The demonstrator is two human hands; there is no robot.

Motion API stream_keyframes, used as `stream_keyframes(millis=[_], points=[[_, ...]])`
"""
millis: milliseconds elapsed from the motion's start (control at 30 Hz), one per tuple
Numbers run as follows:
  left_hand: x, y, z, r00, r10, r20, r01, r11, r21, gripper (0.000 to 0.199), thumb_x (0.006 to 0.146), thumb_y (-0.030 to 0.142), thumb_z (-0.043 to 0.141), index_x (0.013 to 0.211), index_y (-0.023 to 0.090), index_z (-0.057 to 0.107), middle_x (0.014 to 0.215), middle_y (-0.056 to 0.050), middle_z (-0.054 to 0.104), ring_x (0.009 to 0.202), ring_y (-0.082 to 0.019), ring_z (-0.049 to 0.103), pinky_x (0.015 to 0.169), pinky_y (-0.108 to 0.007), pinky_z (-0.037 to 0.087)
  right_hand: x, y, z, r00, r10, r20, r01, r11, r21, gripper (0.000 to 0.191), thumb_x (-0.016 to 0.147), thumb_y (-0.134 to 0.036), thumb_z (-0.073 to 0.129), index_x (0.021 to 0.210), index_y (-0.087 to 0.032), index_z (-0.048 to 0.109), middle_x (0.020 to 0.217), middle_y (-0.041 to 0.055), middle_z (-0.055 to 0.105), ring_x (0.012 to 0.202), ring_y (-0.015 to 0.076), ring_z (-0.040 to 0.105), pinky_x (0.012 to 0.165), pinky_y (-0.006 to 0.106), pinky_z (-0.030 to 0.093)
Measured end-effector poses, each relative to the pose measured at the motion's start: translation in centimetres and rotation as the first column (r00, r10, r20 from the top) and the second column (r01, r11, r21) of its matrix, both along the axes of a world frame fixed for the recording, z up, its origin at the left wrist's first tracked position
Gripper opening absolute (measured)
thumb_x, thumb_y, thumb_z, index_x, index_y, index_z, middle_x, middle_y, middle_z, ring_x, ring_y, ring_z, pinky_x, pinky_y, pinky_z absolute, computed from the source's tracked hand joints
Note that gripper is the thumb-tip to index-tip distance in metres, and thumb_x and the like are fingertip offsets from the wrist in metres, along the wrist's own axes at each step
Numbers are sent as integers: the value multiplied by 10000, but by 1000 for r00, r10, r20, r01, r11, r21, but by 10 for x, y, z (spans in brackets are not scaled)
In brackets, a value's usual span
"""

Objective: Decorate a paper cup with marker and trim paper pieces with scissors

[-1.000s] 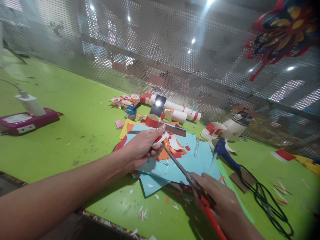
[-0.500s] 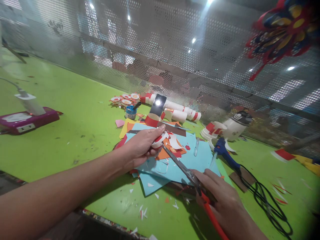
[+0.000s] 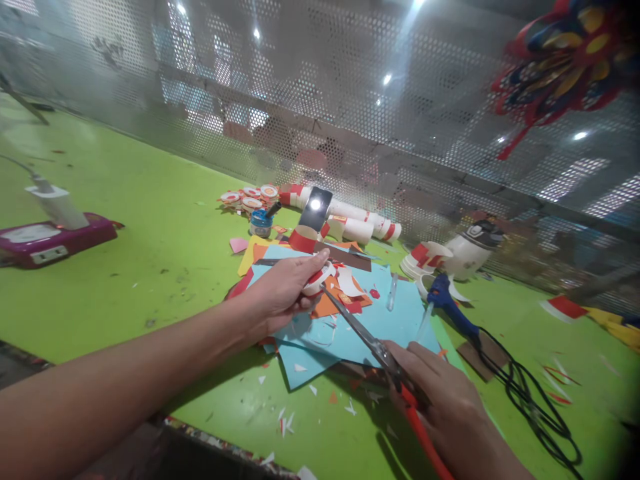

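Left hand (image 3: 283,287) pinches the paper ring (image 3: 314,288), thumb on top; right hand (image 3: 443,393) is closed round the handles of the scissors (image 3: 357,327). Ring sits above the blue sheet (image 3: 383,323), in from the near edge of the tabletop (image 3: 175,220). From the right hand it lies ahead and left, along the blades' long axis. Tip at the rim; contact unclear. Left hand's nearer. Versus half a second ago: view shifted slightly, grips and tip unchanged.

Worktop (image 3: 165,247) lies open between power strip (image 3: 65,241) and paper (image 3: 383,317); scissors (image 3: 383,355) cross above the paper; tubes (image 3: 345,209) block behind, glue gun (image 3: 450,308) and cord (image 3: 513,385) rightward.
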State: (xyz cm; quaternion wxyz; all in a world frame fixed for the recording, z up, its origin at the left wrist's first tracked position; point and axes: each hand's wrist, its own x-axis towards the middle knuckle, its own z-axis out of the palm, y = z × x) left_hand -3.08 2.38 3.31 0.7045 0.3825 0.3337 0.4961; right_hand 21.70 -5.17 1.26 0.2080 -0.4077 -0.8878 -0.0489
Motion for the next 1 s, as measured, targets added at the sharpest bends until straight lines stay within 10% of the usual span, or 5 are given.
stream_keyframes(millis=[233, 433, 667, 1000], points=[[-1, -1, 3, 997, 13, -71, -18, 997, -79, 332, 906, 404, 579, 722, 128, 580, 496, 33, 477, 353, -30, 372, 341, -155, 138, 2, 1, -4, 1000, -6, -21, 6, 1000, -13, 303, 863, -205, 583, 1161, -157, 609, 755, 64, 638, 607, 207, 611, 537, 307, 479], [-3, 2, 8, 1000, 16, 0, -16, 986, -163, 249, 929, 346, 535, 922, 131, 661, 846, -86, 687, 603, -126, 624, 411, -182, 397, 4, 2, -8, 992, -47, -115, 37, 995, -88, 262, 877, -233, 578, 1124, -167, 638, 807, 81, 676, 671, 226, 642, 606, 340, 510], [-12, -5, 15, 996, -60, 64, 51, 990, 135, 351, 824, 250, 598, 1157, 169, 673, 1298, -101, 608, 1165, -255, 555, 708, -257, 519, -1, 3, -2, 976, -138, -168, 104, 975, -197, 209, 874, -271, 560, 1026, -197, 683, 749, 53, 675, 652, 208, 631, 591, 311, 502], [-20, -7, 18, 967, -134, -215, 206, 909, 363, 299, 865, 366, 657, 1149, 283, 705, 1372, -62, 579, 1214, -266, 514, 803, -296, 448, -2, 0, 6, 947, -160, -280, 81, 958, -276, 304, 787, -165, 517, 1017, -211, 711, 794, 25, 720, 676, 174, 647, 632, 256, 502]])
